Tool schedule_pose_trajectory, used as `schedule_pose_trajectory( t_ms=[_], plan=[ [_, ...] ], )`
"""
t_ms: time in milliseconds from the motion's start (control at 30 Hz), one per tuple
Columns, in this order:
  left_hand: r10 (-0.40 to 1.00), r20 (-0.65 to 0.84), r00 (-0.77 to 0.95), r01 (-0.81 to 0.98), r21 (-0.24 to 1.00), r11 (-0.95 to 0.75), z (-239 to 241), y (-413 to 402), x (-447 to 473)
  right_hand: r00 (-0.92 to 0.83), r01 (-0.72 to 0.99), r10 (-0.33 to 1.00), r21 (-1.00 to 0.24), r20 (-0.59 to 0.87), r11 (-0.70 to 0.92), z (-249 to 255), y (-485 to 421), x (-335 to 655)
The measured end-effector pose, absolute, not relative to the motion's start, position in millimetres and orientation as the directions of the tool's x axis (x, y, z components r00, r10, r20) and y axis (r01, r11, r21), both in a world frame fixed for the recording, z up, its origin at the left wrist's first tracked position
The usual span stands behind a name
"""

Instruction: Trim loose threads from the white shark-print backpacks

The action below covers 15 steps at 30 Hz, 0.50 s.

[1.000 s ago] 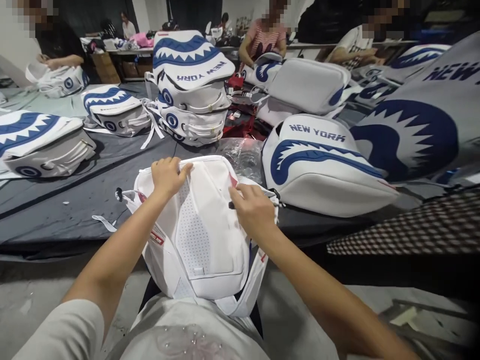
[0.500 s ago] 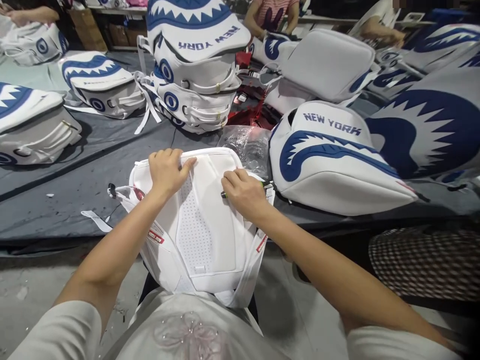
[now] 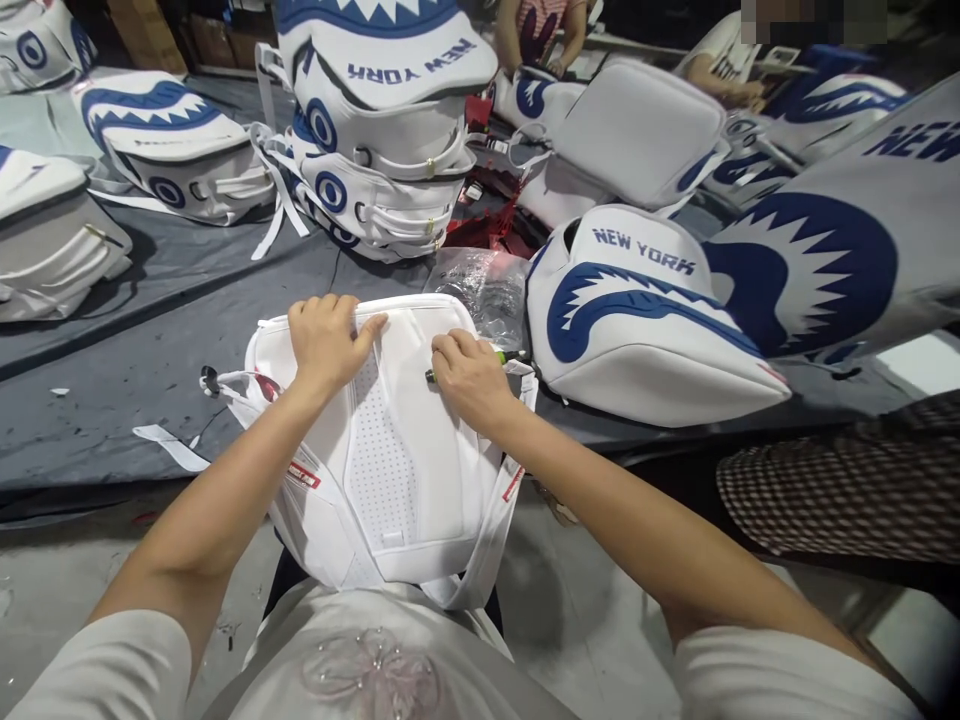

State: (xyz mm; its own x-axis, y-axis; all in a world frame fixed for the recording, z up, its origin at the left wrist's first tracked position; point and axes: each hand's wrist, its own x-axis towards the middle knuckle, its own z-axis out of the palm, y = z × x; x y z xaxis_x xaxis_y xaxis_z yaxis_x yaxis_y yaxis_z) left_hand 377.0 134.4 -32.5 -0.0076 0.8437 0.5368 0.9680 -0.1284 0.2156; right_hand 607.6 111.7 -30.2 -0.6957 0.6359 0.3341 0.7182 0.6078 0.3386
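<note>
A white backpack (image 3: 439, 450) lies against my body at the table's edge, its padded back panel with a dotted mesh strip facing up and its shoulder straps hanging down the sides. My left hand (image 3: 326, 340) grips its far edge, fingers over the rim and thumb on the panel. My right hand (image 3: 469, 375) rests on the panel's right part, curled round a slim green and black pen-like tool (image 3: 510, 356). The tool's ends stick out on both sides of the fist; its exact kind is unclear.
A stack of blue and white backpacks (image 3: 382, 130) stands beyond. To the right lies another NEW YORK backpack (image 3: 645, 330), with a clear plastic bag (image 3: 484, 290) beside it. A person in checked cloth (image 3: 840, 480) is close on my right. A co-worker's arms (image 3: 574, 40) show across the table.
The view has turned a little to the right, so most things sit farther left. My hands keep nearly the same places on the backpack; more of the green tool shows past my right hand.
</note>
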Motion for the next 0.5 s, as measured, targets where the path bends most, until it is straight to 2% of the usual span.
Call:
schedule_pose_trajectory(
  t_ms=[133, 233, 367, 433, 500],
  plan=[
    [0.858, 0.514, 0.003, 0.972, 0.200, -0.123, -26, 133, 381, -0.713, 0.700, 0.584, 0.357, 0.388, 0.618, -17, 132, 597],
    [0.871, 0.491, -0.035, 0.979, 0.194, -0.070, -15, 119, 377, -0.695, 0.705, 0.553, 0.285, 0.460, 0.649, -1, 153, 570],
    [0.885, 0.456, -0.097, 0.972, 0.235, -0.015, -4, 89, 349, -0.624, 0.671, 0.503, 0.080, 0.599, 0.737, 27, 144, 553],
    [0.862, 0.498, -0.098, 0.968, 0.250, -0.035, -5, 77, 337, -0.497, 0.650, 0.476, -0.052, 0.726, 0.758, 38, 118, 567],
    [0.796, 0.603, -0.057, 0.971, 0.219, -0.097, -9, 69, 338, -0.307, 0.641, 0.519, -0.229, 0.798, 0.732, 39, 86, 592]
  ],
)
